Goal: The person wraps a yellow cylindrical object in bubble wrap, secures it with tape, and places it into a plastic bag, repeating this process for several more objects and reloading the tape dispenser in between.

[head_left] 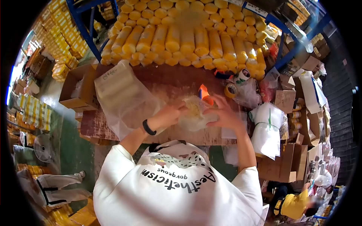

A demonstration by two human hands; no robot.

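A clear plastic bag (192,113) with something pale yellowish inside lies over the near part of the reddish-brown table (169,81). My left hand (169,113), with a black band on the wrist, is at the bag's left side, its fingers closed on the plastic. On the other side my right hand (226,115) has its fingers spread and curved around the bag's edge. Just beyond the bag, close to my right fingertips, is an orange tape dispenser (204,94). A large translucent plastic sheet or bag (124,98) lies to the left of my left hand.
Yellow wrapped rolls (173,37) are stacked behind the table. Tape rolls (230,90) and a bundle of white bags (267,128) lie on the right. Cardboard boxes (77,88) stand at both sides. A person in yellow (294,205) is at lower right, another in pale trousers (62,188) at lower left.
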